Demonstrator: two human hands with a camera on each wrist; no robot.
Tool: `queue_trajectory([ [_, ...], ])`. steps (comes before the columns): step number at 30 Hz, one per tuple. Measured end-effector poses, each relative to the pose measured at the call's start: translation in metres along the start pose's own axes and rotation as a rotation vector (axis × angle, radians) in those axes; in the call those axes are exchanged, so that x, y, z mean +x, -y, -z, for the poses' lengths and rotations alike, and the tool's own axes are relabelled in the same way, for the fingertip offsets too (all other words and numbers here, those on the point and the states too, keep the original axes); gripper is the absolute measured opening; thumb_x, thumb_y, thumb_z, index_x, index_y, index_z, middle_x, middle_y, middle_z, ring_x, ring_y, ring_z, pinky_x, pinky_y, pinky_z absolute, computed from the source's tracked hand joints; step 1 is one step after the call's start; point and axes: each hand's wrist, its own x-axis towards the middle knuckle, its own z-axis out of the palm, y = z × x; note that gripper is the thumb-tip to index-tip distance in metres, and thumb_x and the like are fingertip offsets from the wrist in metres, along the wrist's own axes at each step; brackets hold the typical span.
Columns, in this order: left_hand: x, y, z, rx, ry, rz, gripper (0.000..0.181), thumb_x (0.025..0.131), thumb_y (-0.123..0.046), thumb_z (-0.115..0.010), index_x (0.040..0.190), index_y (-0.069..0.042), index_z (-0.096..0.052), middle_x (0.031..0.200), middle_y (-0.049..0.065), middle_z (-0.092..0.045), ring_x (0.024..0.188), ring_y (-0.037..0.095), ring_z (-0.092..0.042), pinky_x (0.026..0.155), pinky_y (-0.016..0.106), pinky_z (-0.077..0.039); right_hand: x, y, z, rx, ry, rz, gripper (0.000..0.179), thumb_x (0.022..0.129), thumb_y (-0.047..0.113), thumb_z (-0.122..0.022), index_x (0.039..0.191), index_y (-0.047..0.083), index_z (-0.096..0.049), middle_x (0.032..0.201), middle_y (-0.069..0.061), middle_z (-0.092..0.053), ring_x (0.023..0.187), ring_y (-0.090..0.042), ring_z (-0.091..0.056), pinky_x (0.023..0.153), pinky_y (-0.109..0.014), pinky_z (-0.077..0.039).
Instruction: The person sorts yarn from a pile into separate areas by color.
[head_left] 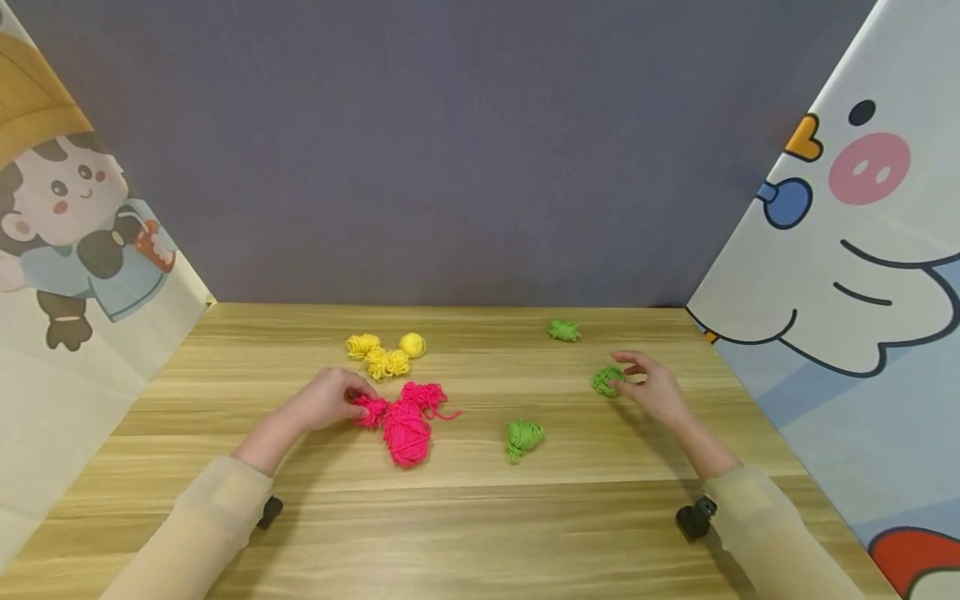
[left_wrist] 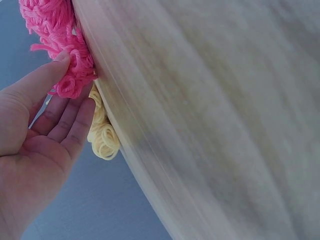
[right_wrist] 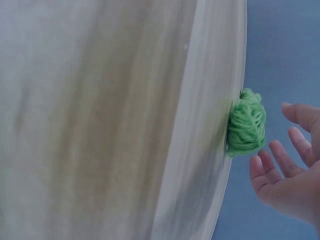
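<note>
My left hand (head_left: 330,398) pinches a small bundle of pink yarn (head_left: 370,411) between thumb and fingers. In the left wrist view the thumb lies on the near side of that pink bundle (left_wrist: 74,75), with the fingers beneath it. Touching it in the head view are a larger pink yarn ball (head_left: 407,437) and another pink bundle (head_left: 423,395) with a loose tail. Over on the right, my right hand (head_left: 654,390) is beside a green yarn ball (head_left: 606,381). The right wrist view shows its fingers spread and apart from the green ball (right_wrist: 247,124).
Behind the pink yarn lie several yellow yarn bundles (head_left: 386,362). A green bundle (head_left: 523,438) sits near the middle of the wooden table (head_left: 450,533), and another green bundle (head_left: 564,331) near its back edge. A grey panel (head_left: 450,158) and printed side panels enclose the table.
</note>
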Motion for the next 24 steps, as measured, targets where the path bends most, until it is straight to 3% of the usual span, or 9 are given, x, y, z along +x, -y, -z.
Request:
queue_trajectory([
  [8,0.002,-0.001,0.0,0.0,0.008,0.013,0.018,0.073,-0.007,-0.079,0.089,-0.015,-0.074,0.089,-0.002,-0.071,0.082,0.013,-0.061,0.074,0.033,-0.052,0.008,-0.006,0.0,-0.023,0.072,-0.051,0.049,0.088,0.017,-0.068,0.131,0.001,-0.051,0.13,-0.022,-0.053,0.112,-0.04,-0.052,0.086,-0.051,-0.047],
  [24,0.0,-0.003,0.004,-0.008,0.025,0.036,0.017,0.074,-0.007,-0.078,0.089,-0.014,-0.074,0.087,-0.003,-0.07,0.079,0.013,-0.06,0.071,0.03,-0.05,0.02,-0.017,0.001,-0.055,0.177,-0.056,0.049,0.086,0.02,-0.07,0.127,-0.001,-0.054,0.126,-0.026,-0.054,0.106,-0.04,-0.056,0.083,-0.046,-0.05],
])
